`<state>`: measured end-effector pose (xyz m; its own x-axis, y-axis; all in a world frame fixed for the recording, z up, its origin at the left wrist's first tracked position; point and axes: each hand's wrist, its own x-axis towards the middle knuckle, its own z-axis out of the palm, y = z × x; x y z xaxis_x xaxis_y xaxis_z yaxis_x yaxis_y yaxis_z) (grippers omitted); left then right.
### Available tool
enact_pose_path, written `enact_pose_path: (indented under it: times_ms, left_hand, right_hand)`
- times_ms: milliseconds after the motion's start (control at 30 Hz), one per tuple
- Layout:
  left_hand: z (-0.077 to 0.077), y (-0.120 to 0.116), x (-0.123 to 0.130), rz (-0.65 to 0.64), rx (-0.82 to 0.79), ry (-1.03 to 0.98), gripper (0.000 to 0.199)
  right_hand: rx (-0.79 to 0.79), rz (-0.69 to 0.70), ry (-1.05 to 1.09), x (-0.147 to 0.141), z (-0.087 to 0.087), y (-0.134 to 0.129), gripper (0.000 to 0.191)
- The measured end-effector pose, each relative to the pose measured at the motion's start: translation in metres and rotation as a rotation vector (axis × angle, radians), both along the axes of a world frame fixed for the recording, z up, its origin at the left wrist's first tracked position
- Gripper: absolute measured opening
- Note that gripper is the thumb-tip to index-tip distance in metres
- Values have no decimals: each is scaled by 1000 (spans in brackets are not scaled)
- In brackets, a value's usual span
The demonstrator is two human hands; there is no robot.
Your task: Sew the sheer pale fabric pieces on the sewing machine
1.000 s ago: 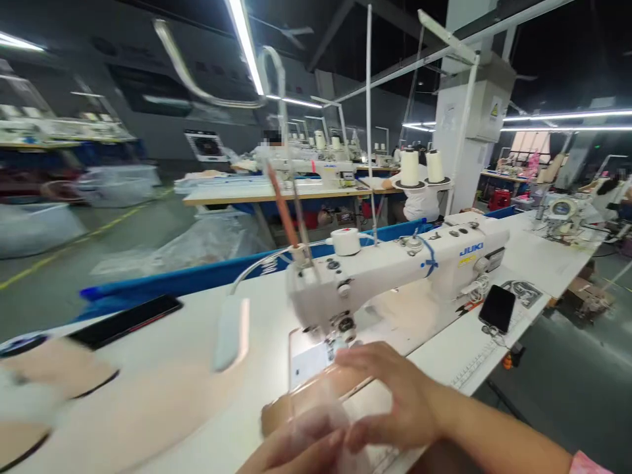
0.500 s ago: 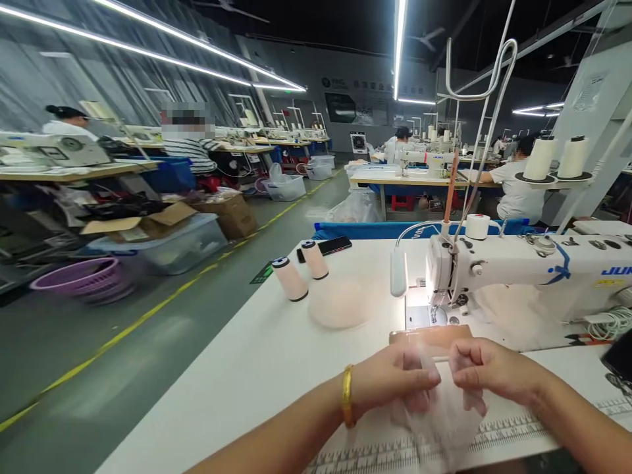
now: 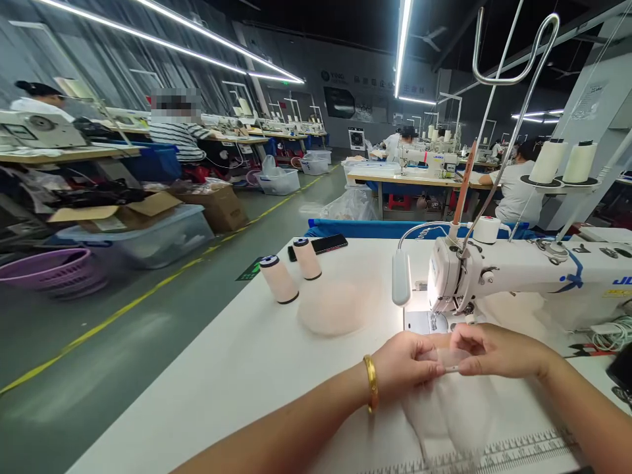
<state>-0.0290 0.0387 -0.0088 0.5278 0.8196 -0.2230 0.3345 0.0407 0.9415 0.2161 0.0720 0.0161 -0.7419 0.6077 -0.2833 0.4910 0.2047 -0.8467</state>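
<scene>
Fabric (image 3: 447, 409) between left grip (image 3: 405, 359) and right (image 3: 503, 352)

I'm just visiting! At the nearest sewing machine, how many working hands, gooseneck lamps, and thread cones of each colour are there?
Hands: 2
Gooseneck lamp: 1
Peach thread cones: 2
Cream thread cones: 2
Total: 7

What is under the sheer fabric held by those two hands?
Under the sheer fabric are the white table and part of its ruler scale, showing through faintly. The left hand and right hand hide whatever lies directly beneath them.
</scene>
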Motion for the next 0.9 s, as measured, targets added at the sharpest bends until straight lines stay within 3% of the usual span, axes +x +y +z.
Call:
enact_pose_path:
  times_ms: [167,300,500,600,767,900]
  left_hand:
    - [-5,-7,0,30,46,-81,40]
    - [-7,-9,-2,99,44,-37,39]
    - [-5,-11,2,98,176,-52,41]
    - [-4,-13,3,100,230,-111,32]
    - [-7,-15,5,240,199,-44,36]
    - [-9,-16,5,234,233,-60,35]
  right_hand:
    - [47,-240,161,-27,-27,-13,38]
    - [49,-294,266,-31,-38,-21,36]
    - [121,-326,227,-31,-40,-23,30]
    - [198,-340,203,-33,-39,-26,28]
    - [259,-377,183,-36,-34,-32,26]
    - [297,-392,163,-36,-35,-33,23]
